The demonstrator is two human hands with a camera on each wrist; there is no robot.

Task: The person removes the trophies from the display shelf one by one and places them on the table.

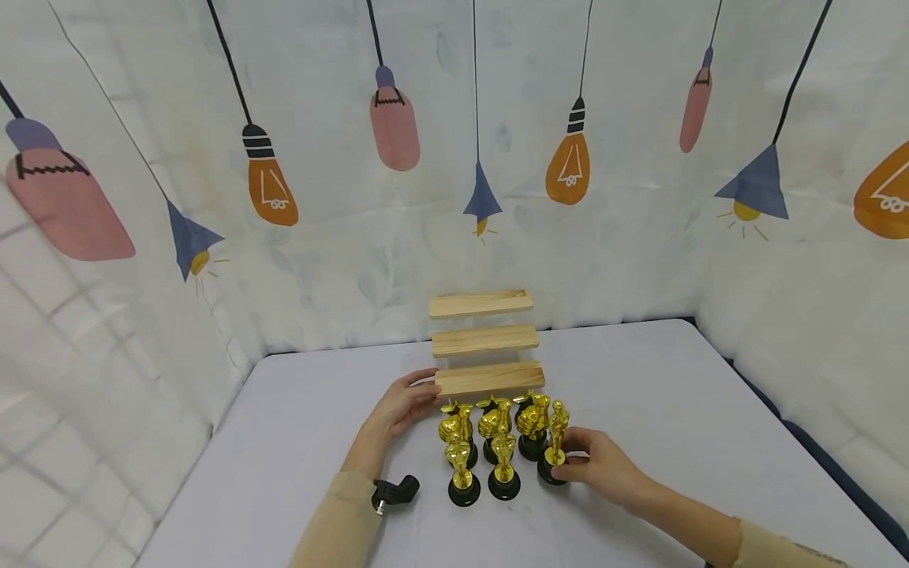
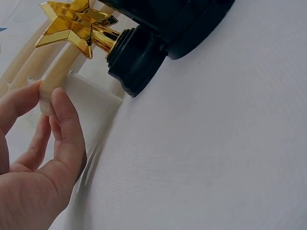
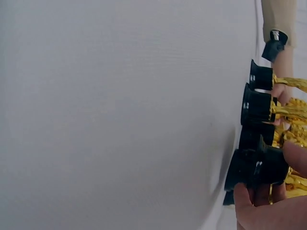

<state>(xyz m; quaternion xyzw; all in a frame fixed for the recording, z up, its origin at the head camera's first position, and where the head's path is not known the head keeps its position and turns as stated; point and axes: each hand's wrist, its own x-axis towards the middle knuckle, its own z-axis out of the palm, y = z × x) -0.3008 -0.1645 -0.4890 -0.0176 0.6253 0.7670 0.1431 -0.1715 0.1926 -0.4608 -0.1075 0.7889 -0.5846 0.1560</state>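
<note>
Between the hands, gold trophies (image 1: 497,438): right hand (image 1: 604,467) gripping one, left hand (image 1: 401,409) holding wooden shelf (image 1: 488,379).

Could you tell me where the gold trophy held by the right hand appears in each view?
Head: the rightmost trophy stands at lower centre, its black base gripped by the right hand.
Left wrist: it cannot be picked out.
Right wrist: its black base sits at lower right, between the fingers.
Shared landmark: the black-based row of trophies.

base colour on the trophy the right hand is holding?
Black base, gold figure above; the right hand grips it. Clearest in the right wrist view.
</note>
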